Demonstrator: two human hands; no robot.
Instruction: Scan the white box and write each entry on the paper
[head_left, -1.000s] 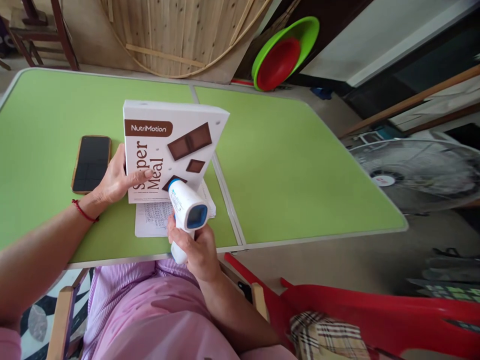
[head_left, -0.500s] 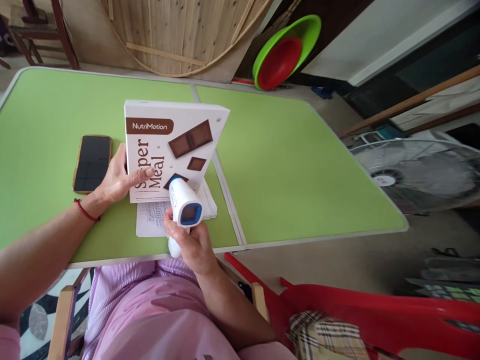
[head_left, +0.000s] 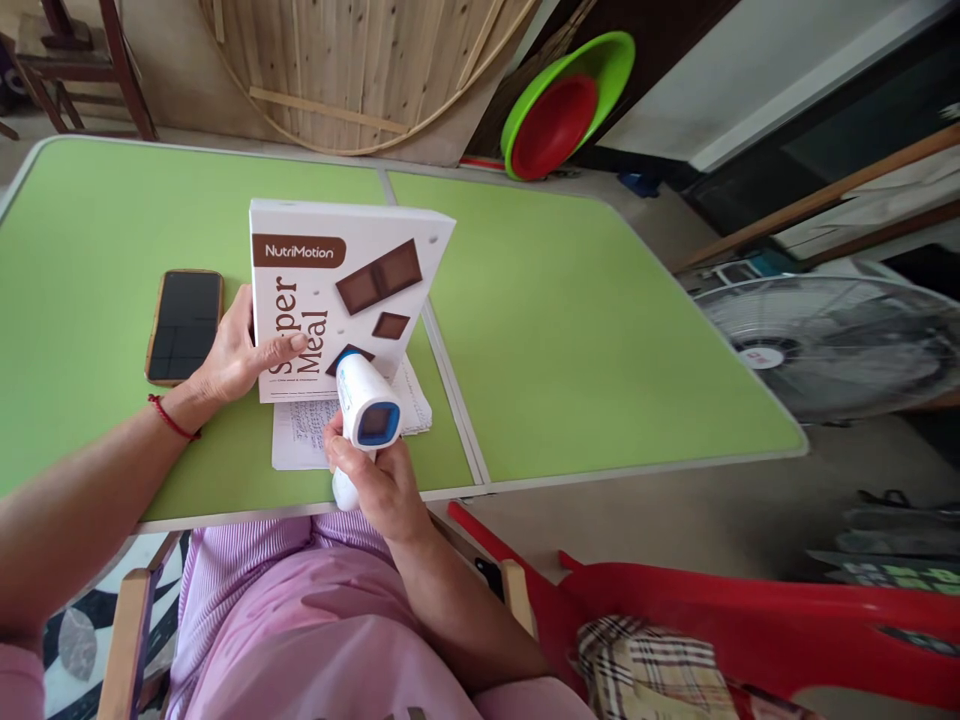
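White NutriMotion box (head_left: 352,312), chocolate pictures, held up tilted; white pistol-shaped thermometer (head_left: 361,388), blue-rimmed screen, before box's lower front.

Pretty basic green tabletop (head_left: 600,330), pale trim and a pale strip across it, with a dark-screened phone (head_left: 184,325) lying left and some handwritten sheets (head_left: 300,452) near the front edge.

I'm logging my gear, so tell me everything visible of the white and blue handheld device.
The handheld device looks like white plastic, pistol-shaped, with a dark, blue-framed screen at its near end and a blue rim at its far end, aimed at the box; contact is unclear. The right hand grips its handle.
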